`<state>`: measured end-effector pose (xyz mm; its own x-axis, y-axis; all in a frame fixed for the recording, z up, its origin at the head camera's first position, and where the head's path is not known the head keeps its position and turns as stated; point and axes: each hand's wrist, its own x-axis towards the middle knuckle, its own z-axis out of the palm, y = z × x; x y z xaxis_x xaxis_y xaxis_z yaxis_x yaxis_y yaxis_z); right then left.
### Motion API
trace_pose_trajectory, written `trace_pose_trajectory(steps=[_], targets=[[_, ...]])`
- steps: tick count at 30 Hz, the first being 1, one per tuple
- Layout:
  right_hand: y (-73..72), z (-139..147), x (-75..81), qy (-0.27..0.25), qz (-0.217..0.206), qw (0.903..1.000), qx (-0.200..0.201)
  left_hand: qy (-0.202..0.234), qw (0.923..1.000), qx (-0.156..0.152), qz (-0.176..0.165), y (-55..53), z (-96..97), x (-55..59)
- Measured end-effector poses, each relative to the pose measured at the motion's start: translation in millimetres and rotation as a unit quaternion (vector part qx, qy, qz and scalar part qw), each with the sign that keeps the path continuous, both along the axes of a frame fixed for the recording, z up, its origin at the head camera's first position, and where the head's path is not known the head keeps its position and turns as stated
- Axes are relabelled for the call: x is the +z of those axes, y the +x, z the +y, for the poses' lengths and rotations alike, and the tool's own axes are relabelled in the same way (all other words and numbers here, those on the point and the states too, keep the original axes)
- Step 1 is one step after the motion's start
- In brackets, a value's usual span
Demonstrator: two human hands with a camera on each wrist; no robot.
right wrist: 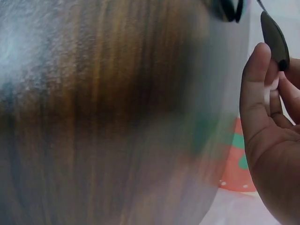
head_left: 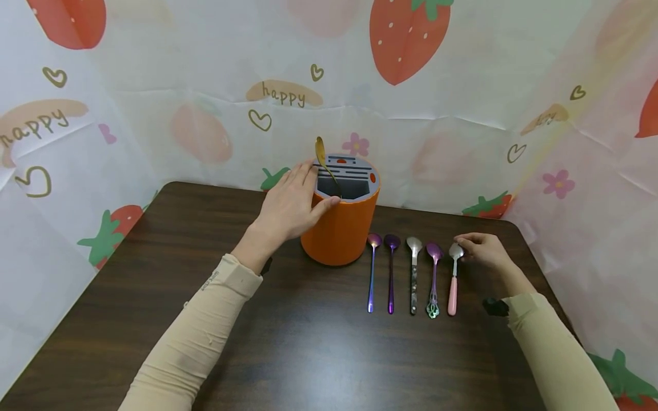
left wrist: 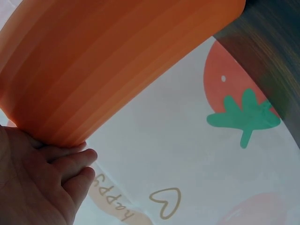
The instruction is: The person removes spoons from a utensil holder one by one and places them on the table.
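Observation:
My left hand (head_left: 290,205) rests on the rim of an orange utensil holder (head_left: 334,234), thumb at the front and straight fingers along its left side. In the left wrist view, fingertips touch the holder's orange wall (left wrist: 108,61). A gold spoon (head_left: 321,153) stands in the holder, bowl up, leaning left. At the right end of a spoon row, my right hand (head_left: 485,249) pinches the bowl of a silver spoon with a pink handle (head_left: 452,297). The right wrist view shows that bowl (right wrist: 275,40) between thumb and fingers.
Left of the pink-handled spoon lie a purple spoon with an openwork handle (head_left: 433,279), a silver spoon with a dark patterned handle (head_left: 413,279), a dark purple spoon (head_left: 391,279) and a blue-purple spoon (head_left: 372,279). A strawberry-print cloth (head_left: 221,63) hangs behind the wooden table (head_left: 288,342).

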<state>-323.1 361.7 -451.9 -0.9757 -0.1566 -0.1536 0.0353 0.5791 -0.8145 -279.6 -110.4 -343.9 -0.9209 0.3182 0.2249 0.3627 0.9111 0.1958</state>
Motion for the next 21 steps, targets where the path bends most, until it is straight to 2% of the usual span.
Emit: trace_pose_trajectory(steps=[6, 12, 21], targets=[[0.6, 0.3, -9.0, -0.003, -0.009, 0.9999, -0.014, -0.001, 1.0, 0.0, -0.001, 1.0, 0.7, -0.6], [0.3, 1.2, -13.5, 0.03, 0.011, 0.9993, -0.018, 0.0, 1.0, 0.001, -0.003, 2.0, 0.3, -0.2], [3.0, 0.6, -15.5, 0.07, 0.018, 0.9973, -0.013, -0.003, 1.0, 0.001, 0.001, 2.3, 0.5, 1.5]])
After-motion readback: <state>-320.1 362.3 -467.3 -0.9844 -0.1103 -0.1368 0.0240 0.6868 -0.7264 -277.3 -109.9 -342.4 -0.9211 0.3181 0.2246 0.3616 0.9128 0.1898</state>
